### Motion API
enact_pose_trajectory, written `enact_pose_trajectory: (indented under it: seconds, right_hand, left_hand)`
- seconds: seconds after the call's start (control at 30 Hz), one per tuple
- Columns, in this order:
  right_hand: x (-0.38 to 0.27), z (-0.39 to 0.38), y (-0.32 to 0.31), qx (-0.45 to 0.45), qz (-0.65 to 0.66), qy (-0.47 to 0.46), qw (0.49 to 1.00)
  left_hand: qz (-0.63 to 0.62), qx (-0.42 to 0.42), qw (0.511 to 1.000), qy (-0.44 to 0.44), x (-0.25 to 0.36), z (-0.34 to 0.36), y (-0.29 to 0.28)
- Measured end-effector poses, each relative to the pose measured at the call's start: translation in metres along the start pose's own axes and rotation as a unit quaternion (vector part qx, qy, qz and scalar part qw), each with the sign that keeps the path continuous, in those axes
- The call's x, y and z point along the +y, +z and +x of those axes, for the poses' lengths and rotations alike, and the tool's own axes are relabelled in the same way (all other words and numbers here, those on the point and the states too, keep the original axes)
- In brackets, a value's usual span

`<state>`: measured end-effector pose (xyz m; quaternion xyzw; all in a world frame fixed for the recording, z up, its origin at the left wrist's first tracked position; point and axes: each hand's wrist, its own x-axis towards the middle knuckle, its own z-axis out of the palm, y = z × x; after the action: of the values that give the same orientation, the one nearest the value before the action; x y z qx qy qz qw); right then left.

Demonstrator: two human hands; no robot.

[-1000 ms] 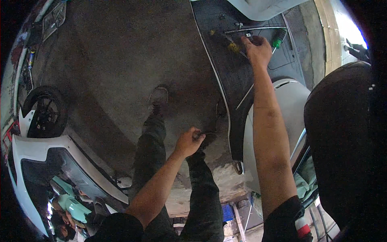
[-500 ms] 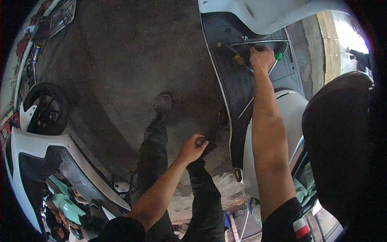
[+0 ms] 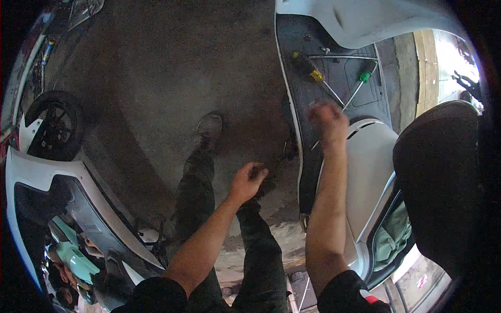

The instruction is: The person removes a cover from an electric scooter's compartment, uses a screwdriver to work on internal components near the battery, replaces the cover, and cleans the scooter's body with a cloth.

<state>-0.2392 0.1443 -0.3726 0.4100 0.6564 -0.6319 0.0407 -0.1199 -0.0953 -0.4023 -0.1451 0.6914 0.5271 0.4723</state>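
On the dark footboard (image 3: 360, 101) of a white scooter lie a screwdriver with a yellow handle (image 3: 316, 75) and one with a green handle (image 3: 365, 76), their shafts converging near my right hand. Behind them a thin metal rod (image 3: 342, 57) runs across. My right hand (image 3: 330, 121) hovers at the footboard's near part, smeared by motion, so its fingers and anything in them cannot be made out. My left hand (image 3: 249, 181) is raised above my right leg, fingers curled toward the thumb; whatever they hold, if anything, is too dark to name.
The scooter's white body panel (image 3: 373, 148) and dark seat (image 3: 438, 182) stand close on my right. At left are another white scooter panel (image 3: 94, 193) and a black wheel (image 3: 54, 128). Dark concrete floor (image 3: 172, 62) lies between.
My right hand has drawn back toward me, away from the screwdrivers, uncovering their shafts. My left hand stays curled in nearly the same place. The whole view has shifted slightly.
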Motion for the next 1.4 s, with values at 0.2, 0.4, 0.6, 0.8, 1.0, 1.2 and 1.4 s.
enact_pose_trajectory:
  seconds: [0.2, 0.4, 0.6, 0.8, 1.0, 1.2, 1.4]
  right_hand:
    - [0.069, -0.110, 0.037, -0.160, -0.070, 0.090, 0.981]
    - [0.060, -0.129, 0.069, -0.183, -0.124, 0.125, 0.967]
    - [0.065, -0.148, 0.107, -0.233, -0.057, 0.150, 0.959]
    - [0.060, -0.180, 0.184, -0.255, -0.080, 0.170, 0.949]
    - [0.017, -0.205, 0.284, -0.227, -0.140, 0.149, 0.952]
    - [-0.026, -0.200, 0.341, -0.310, -0.228, 0.062, 0.921]
    - [-0.091, -0.190, 0.366, -0.367, -0.228, 0.041, 0.901]
  left_hand:
    - [-0.375, 0.065, 0.924, -0.045, 0.026, -0.005, -0.012]
    - [-0.412, 0.086, 0.907, -0.013, -0.005, -0.013, -0.030]
    - [-0.623, -0.019, 0.782, -0.005, -0.036, -0.039, -0.071]
    - [-0.681, 0.018, 0.732, 0.001, -0.036, -0.072, -0.140]
    - [-0.687, 0.058, 0.723, 0.045, -0.031, -0.085, -0.222]
    - [-0.677, 0.040, 0.730, 0.082, -0.009, -0.098, -0.297]
    - [-0.689, 0.033, 0.717, 0.100, 0.043, -0.105, -0.332]
